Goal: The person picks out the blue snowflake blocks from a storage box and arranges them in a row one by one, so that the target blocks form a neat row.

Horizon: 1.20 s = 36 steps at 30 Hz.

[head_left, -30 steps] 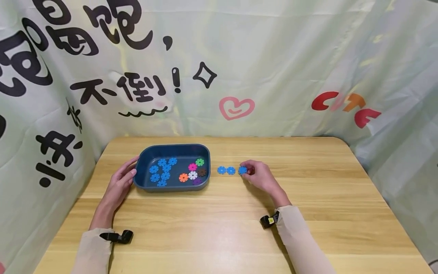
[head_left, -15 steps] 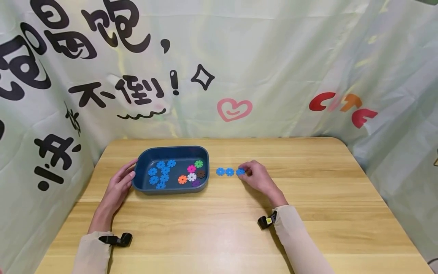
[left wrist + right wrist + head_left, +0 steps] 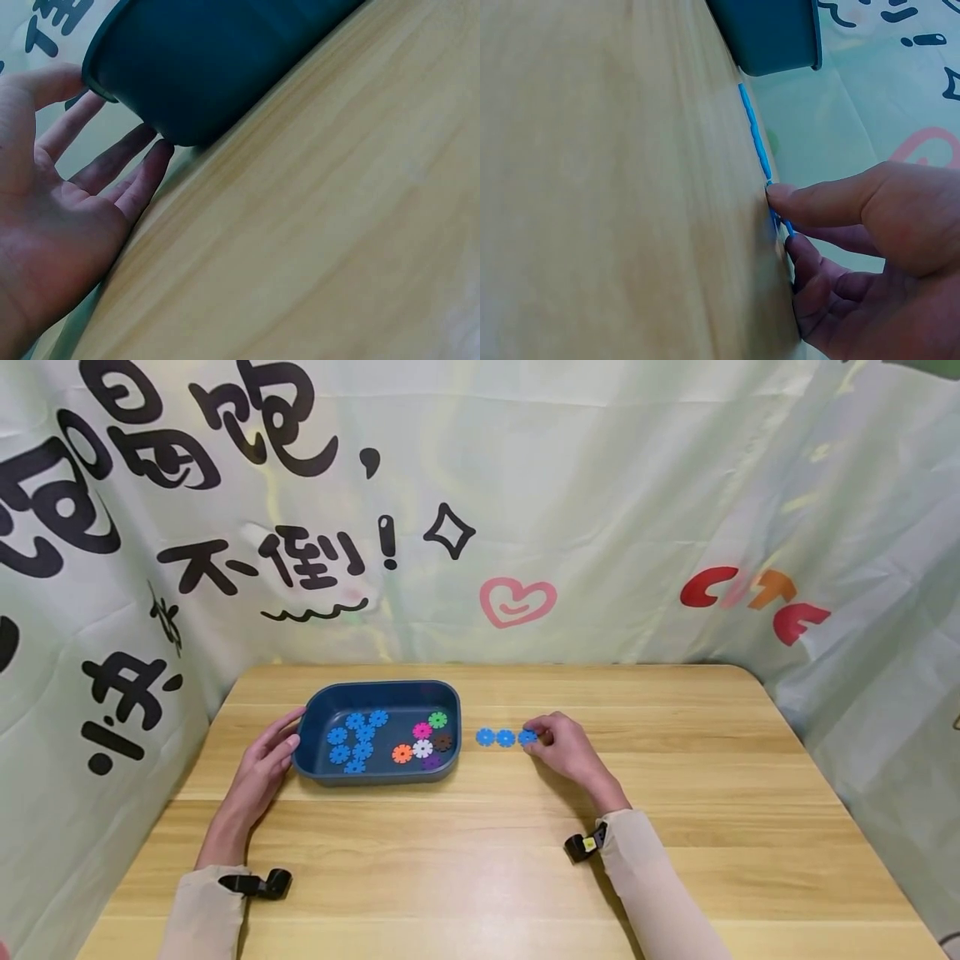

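Near far-left corner of tabletop, left hand (relaxed, spread) touches tub; right hand pinches blue snowflake disc.

"Is it bright?"
"Yes! My table has a pale shine, and my right hand makes a shadow."
"And up close?"
"My wrist pictures look darker and fuzzier."

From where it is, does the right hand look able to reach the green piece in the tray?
Probably yes: the green piece lies uncovered in the tray, at the end nearest the right hand, though that hand pinches a blue piece.
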### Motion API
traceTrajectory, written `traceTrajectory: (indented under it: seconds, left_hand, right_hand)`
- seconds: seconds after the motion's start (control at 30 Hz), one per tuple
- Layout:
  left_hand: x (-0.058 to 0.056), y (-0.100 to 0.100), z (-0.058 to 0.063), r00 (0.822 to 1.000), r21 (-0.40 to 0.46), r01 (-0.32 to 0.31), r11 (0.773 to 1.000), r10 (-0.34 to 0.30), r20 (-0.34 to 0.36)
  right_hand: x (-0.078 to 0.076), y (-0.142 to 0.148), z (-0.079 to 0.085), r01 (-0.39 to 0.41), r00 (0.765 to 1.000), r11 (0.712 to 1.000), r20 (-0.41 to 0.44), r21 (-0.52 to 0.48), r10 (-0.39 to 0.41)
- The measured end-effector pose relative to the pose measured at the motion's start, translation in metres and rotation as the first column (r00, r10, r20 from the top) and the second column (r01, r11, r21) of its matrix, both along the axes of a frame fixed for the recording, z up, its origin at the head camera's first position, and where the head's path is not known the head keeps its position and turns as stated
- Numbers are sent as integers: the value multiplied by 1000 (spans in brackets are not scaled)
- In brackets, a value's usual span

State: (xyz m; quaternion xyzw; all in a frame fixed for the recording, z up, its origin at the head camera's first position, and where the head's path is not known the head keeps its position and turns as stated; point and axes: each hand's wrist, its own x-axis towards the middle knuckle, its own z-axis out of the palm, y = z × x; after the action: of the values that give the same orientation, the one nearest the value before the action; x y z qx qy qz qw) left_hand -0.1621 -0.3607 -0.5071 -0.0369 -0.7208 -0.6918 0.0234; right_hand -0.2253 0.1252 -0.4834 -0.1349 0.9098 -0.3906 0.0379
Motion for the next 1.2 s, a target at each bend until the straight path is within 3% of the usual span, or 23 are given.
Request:
traceTrajectory:
  seconds: [0.67, 1.03, 1.2]
  left_hand:
    - [0, 0, 1, 1000, 7, 6, 1000, -6, -12]
    - [-1, 0, 1, 1000, -4, 9, 1000, -9, -2]
    - [-1, 0, 1, 1000, -7, 6, 1000, -6, 3]
  right_hand:
    - [3, 2, 4, -11, 1000, 999, 17, -51, 12]
    - [14, -6, 25, -54, 998, 984, 12, -171, 57]
    - [20, -15, 34, -103, 994, 973, -40, -206, 97]
